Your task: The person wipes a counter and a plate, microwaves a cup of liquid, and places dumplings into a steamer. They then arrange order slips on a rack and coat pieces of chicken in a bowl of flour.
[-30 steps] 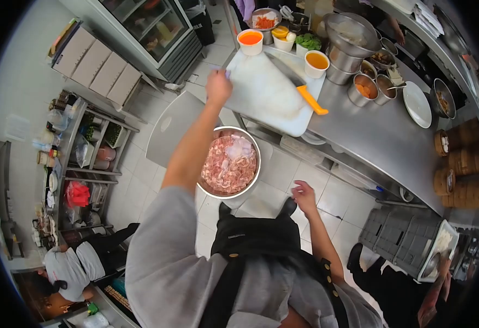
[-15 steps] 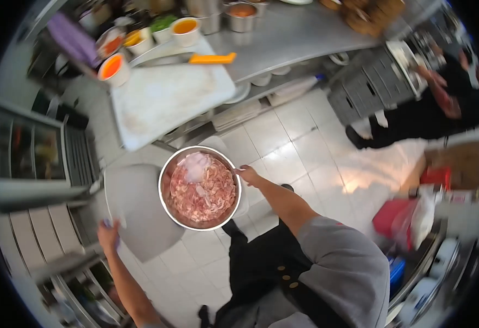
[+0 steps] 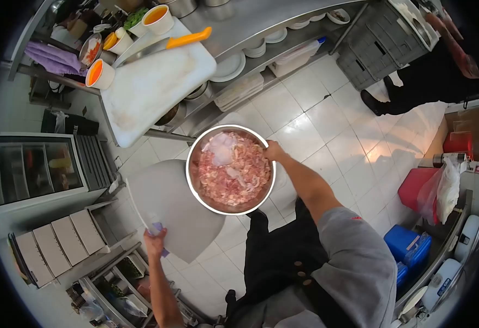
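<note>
A large steel bowl full of raw, cut pink meat is in the middle of the view, with a paler lump on top at the far left. My right hand is closed on the bowl's right rim. To the lower left, my left hand is closed around a bunched purple cloth, which shows above and below the fingers. Just beyond that hand lies the pale edge of a smooth grey panel, which the bowl partly overlaps in this view.
A white cutting board bears an orange-handled knife; tubs of orange sauce stand beside it. Plates sit on the shelf beneath. Another person stands by grey crates at upper right. A glass-fronted fridge is at left.
The camera view has shifted, so the bench sits higher and further left. The bowl, still in my right hand, appears further right and slightly higher. My left hand with the cloth also appears further right.
</note>
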The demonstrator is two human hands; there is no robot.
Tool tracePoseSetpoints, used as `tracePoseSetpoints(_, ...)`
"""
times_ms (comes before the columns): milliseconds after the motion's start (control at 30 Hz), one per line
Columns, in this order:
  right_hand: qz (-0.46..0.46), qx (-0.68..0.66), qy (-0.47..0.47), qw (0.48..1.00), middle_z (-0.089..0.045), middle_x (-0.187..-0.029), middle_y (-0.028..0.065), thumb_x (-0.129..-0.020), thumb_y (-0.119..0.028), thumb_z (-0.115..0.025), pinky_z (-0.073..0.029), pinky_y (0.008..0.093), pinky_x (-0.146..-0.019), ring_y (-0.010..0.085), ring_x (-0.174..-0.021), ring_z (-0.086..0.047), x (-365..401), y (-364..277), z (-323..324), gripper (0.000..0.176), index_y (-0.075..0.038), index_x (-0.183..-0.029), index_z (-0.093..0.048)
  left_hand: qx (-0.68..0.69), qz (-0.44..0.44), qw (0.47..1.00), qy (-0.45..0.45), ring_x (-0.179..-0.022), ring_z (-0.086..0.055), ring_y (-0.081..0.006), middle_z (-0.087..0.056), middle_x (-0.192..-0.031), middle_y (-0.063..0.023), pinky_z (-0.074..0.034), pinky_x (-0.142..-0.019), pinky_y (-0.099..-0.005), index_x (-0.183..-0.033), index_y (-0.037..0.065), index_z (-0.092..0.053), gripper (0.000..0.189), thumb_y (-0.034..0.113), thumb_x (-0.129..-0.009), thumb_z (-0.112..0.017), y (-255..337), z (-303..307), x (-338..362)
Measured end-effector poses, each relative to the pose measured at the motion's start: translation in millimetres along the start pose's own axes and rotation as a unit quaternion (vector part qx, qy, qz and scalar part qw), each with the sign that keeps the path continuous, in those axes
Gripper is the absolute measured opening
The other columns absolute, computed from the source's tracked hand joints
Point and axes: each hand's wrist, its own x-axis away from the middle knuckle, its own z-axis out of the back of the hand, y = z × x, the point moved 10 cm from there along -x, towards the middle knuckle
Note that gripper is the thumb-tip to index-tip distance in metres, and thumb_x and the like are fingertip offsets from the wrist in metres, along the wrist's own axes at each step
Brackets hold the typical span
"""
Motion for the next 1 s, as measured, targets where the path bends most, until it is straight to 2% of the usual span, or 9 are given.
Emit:
tracePoseSetpoints(100, 0.001, -0.011, -0.018, 1.000, -0.064, -0.096, 0.0262, -0.073, -0.021, -0.062, -0.052, 0.0414, -0.078, 0.0378, -0.091, -0.064, 7.2, 16.9, 10.1, 0.038, -0.001, -0.104, -0.063, 0.016, 0.052, 0.999, 0.000, -0.075, -0.057, -0.0141, -0.063, -0.085, -0.0040, -0.047, -0.070, -0.0293, -0.098, 0.000, -0.057, 0.024, 0.001, -0.076, -0.068, 9.2, -4.2, 9.2)
tracePoseSetpoints(300, -0.093, -0.049, 0.047, 0.993, -0.065, -0.080, 0.0251, -0.084, -0.038, -0.055, -0.052, 0.0426, -0.068, 0.0384, -0.077, -0.065, 63.8, 66.8, 58.3, 0.042, 0.002, -0.097, -0.063, 0.002, -0.062, 0.991, -0.115, -0.088, -0.061, -0.0187, -0.064, -0.095, -0.0097, -0.049, -0.079, -0.0321, -0.103, -0.004, -0.055, 0.030, 0.002, -0.076, -0.067, 64.2, -39.3, -49.7)
tracePoseSetpoints(367, -0.038, 0.015, 0.142, 0.989, -0.065, -0.077, 0.0241, -0.085, -0.048, -0.051, -0.053, 0.0423, -0.064, 0.0363, -0.070, -0.066, 77.6, 84.7, 72.8, 0.053, 0.002, -0.095, -0.063, -0.009, -0.093, 0.986, -0.141, -0.089, -0.061, -0.0199, -0.065, -0.095, -0.0106, -0.049, -0.081, -0.0330, -0.104, -0.003, -0.056, 0.032, 0.004, -0.075, -0.069, 72.2, -53.0, -81.1)
tracePoseSetpoints(633, -0.202, -0.012, 0.217, 0.955, -0.065, -0.081, 0.0256, -0.083, -0.058, -0.051, -0.054, 0.0407, -0.062, 0.0354, -0.071, -0.066, 192.2, 108.7, 98.1, 0.067, 0.007, -0.096, -0.061, -0.164, -0.180, 0.954, -0.175, -0.092, -0.063, -0.0319, -0.065, -0.096, -0.0187, -0.049, -0.083, -0.0374, -0.105, 0.000, -0.059, 0.041, 0.018, -0.071, -0.072, 151.7, -80.0, -143.8)
tracePoseSetpoints(767, -0.250, -0.195, 0.268, 0.910, -0.066, -0.084, 0.0194, -0.087, -0.050, -0.054, -0.053, 0.0375, -0.064, 0.0265, -0.072, -0.065, 255.8, 98.1, 81.0, 0.057, 0.005, -0.098, -0.062, -0.274, -0.317, 0.891, -0.177, -0.100, -0.060, -0.0364, -0.064, -0.102, -0.0206, -0.048, -0.085, -0.0417, -0.111, 0.003, -0.059, 0.052, 0.024, -0.066, -0.074, 248.4, -97.3, -173.0)
tracePoseSetpoints(867, -0.216, -0.205, 0.380, 0.876, -0.065, -0.083, 0.0126, -0.088, -0.041, -0.058, -0.052, 0.0350, -0.051, 0.0204, -0.069, -0.063, 298.2, 80.9, 64.6, 0.044, -0.001, -0.105, -0.060, -0.328, -0.316, 0.865, -0.210, -0.102, -0.060, -0.0339, -0.063, -0.107, -0.0192, -0.048, -0.086, -0.0419, -0.112, 0.004, -0.058, 0.052, 0.026, -0.068, -0.073, 310.6, -120.2, -184.0)
tracePoseSetpoints(933, -0.255, -0.372, 0.381, 0.807, -0.066, -0.098, 0.0159, -0.083, -0.021, -0.059, -0.052, 0.0354, -0.072, 0.0252, -0.083, -0.065, 326.1, 65.6, 39.4, 0.037, 0.000, -0.114, -0.057, -0.378, -0.345, 0.840, -0.179, -0.104, -0.060, -0.0313, -0.062, -0.112, -0.0172, -0.047, -0.088, -0.0411, -0.113, 0.006, -0.059, 0.052, 0.027, -0.068, -0.073, 352.5, -125.1, -180.0)
tracePoseSetpoints(967, -0.246, -0.375, 0.387, 0.806, -0.066, -0.098, 0.0159, -0.083, -0.021, -0.059, -0.052, 0.0354, -0.072, 0.0252, -0.083, -0.065, 335.9, 55.7, 33.5, 0.037, 0.000, -0.114, -0.057, -0.375, -0.353, 0.840, -0.171, -0.104, -0.060, -0.0313, -0.062, -0.112, -0.0172, -0.047, -0.088, -0.0411, -0.113, 0.006, -0.059, 0.052, 0.027, -0.068, -0.073, 374.3, -120.3, -175.2)
tracePoseSetpoints(1000, -0.250, -0.404, 0.395, 0.786, -0.064, -0.095, 0.0137, -0.086, -0.020, -0.058, -0.053, 0.0368, -0.060, 0.0254, -0.076, -0.065, 354.6, 55.8, 18.2, 0.035, -0.001, -0.116, -0.053, -0.407, -0.372, 0.814, -0.184, -0.106, -0.059, -0.0309, -0.062, -0.113, -0.0162, -0.047, -0.089, -0.0403, -0.114, 0.006, -0.059, 0.052, 0.027, -0.068, -0.072, 387.7, -133.9, -163.5)
